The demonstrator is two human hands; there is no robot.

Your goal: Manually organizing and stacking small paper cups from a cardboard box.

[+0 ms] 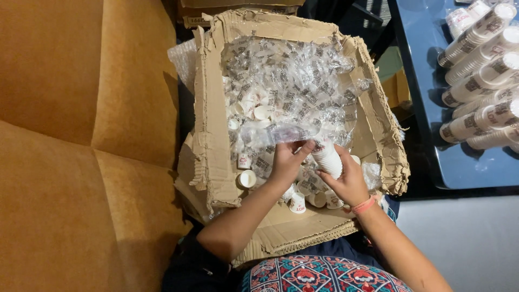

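The person sat over a torn cardboard box [208, 135] filled with small paper cups and clear plastic sleeves. The right hand [346, 181] had its fingers [328, 178] closed around a short stack of white paper cups [327, 157], which stood tilted with its top leaning away from the person. A pink wristband [363, 205] circled that wrist. The left hand [286, 159] had its fingers [303, 147] pinched on the end of a clear plastic sleeve [275, 133], which stretched away to the left of them. The sleeve's gripped end lay just beside the top of the stack; whether the two touched could not be told.

Loose cups [246, 178] lay near the left wrist on the box floor, and more sat directly beneath both hands. A heap of crumpled sleeves [292, 81] lay beyond the fingers, towards the far wall of the box.

Well apart to the right of the right hand, long wrapped cup stacks [481, 65] lay side by side on a dark blue table [470, 167]. A brown upholstered seat [81, 135] stood to the left of the box.
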